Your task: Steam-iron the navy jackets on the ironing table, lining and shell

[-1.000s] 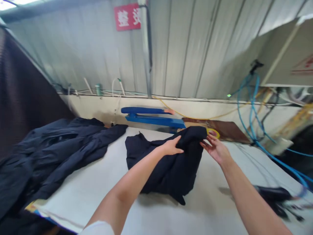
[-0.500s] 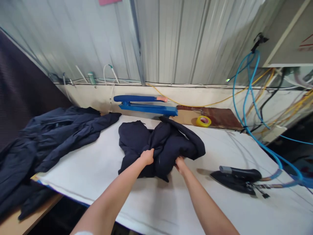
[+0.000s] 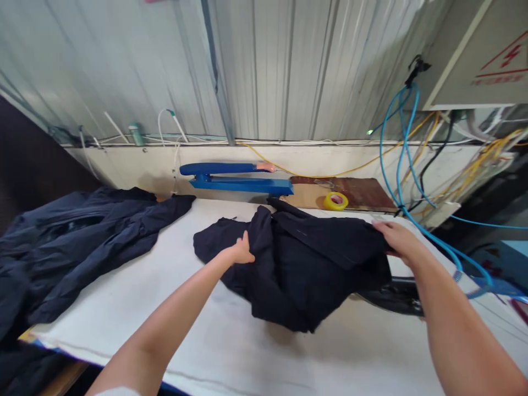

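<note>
A dark navy jacket (image 3: 305, 264) lies bunched on the white-covered table, its right part pulled out and lifted. My left hand (image 3: 242, 250) grips a fold near the jacket's left side, fingers closed on the cloth. At the far right end of the garment my right hand (image 3: 396, 239) pinches its edge, holding it up off the table. Partly hidden behind the raised cloth and my right forearm is a black iron (image 3: 402, 297), lying on the table with hoses attached.
Another dark jacket (image 3: 91, 231) is spread at the table's left end. Along the wall stand a blue sleeve board (image 3: 243, 184) and a yellow tape roll (image 3: 335, 201) by a brown board (image 3: 363, 192). Blue hoses (image 3: 400, 159) hang at the right below an electrical box (image 3: 478, 60).
My right hand has moved right and away from me, drawing the jacket's right side out wide. My left hand has shifted slightly left, still on the cloth. The view has turned a little.
</note>
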Available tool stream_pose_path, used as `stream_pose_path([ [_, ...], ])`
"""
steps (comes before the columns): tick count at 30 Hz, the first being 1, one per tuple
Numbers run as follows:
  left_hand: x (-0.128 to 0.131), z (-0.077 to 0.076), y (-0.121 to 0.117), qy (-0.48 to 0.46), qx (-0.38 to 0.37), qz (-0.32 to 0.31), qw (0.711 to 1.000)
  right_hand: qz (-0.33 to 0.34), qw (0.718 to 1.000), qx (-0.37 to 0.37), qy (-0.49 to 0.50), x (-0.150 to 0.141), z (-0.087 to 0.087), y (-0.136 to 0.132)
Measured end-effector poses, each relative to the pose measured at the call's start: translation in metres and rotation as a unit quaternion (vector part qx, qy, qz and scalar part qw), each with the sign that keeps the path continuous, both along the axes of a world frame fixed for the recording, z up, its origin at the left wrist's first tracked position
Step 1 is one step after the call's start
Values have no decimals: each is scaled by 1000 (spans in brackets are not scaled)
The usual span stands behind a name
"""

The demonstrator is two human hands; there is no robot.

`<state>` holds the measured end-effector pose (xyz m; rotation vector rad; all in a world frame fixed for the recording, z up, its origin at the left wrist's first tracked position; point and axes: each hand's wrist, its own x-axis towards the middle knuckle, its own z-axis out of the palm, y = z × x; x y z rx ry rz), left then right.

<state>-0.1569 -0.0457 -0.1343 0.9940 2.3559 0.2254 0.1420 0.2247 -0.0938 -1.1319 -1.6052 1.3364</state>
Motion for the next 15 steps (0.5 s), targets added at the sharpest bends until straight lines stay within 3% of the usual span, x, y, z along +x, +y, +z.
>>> stream_pose_path([
  [1, -1, 1, 11, 73, 43, -30, 996, -18, 1000, -17, -18, 4, -4, -3],
  [3, 1, -3, 36, 160, 131, -156, 966, -26, 998, -28, -51, 0, -28, -21],
  [5, 9, -15, 62, 155, 177, -302, 924, -1, 995, 12, -96, -10, -65, -43],
  [7, 16, -33, 83, 120, 183, -384, 897, 15, 985, 64, -157, -18, -103, -62],
  [10, 10, -60, 97, 113, 129, -378, 910, 35, 965, 115, -232, -15, -135, -76],
  [13, -24, -72, 88, 140, 1, -312, 940, -1, 938, 132, -320, -1, -132, -77],
  [15, -57, -69, 75, 150, -104, -217, 959, -15, 922, 107, -372, 7, -124, -78],
])
